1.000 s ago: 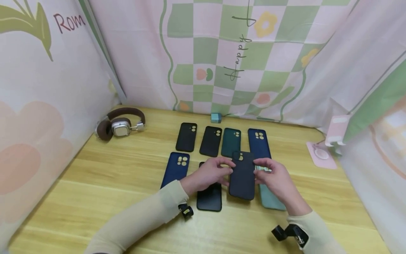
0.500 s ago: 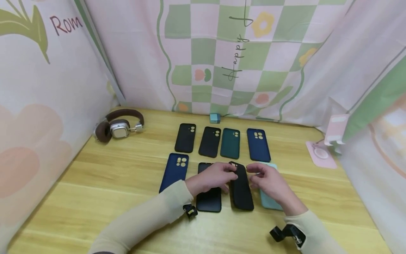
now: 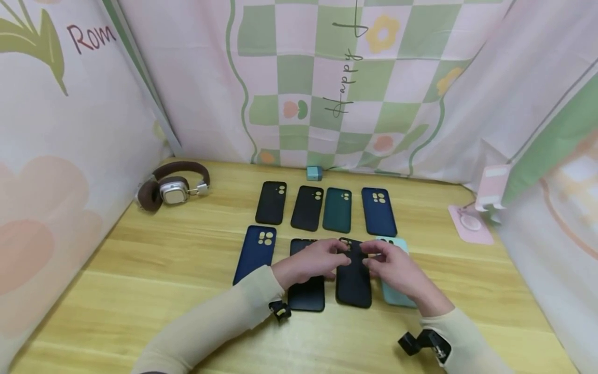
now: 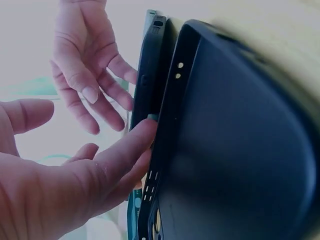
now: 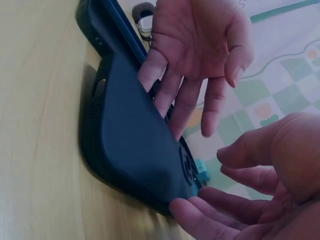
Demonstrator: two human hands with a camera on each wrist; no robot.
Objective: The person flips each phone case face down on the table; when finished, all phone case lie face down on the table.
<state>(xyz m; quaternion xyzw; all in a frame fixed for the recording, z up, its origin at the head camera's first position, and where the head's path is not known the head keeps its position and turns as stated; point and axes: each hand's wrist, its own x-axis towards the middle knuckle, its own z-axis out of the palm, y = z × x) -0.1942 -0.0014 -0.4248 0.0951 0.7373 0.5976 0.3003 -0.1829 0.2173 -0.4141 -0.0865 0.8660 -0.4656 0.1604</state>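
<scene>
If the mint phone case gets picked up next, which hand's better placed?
Right, likely: the right hand overlaps the mint phone case in the head view. The left hand would probably have to reach across the black case between the hands.

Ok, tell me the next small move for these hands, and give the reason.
Probably ease the left hand and right hand up and away: the black case between them lies on the table, in the near row between its black neighbour and the turquoise case, and neither hand appears to grip it.
</scene>
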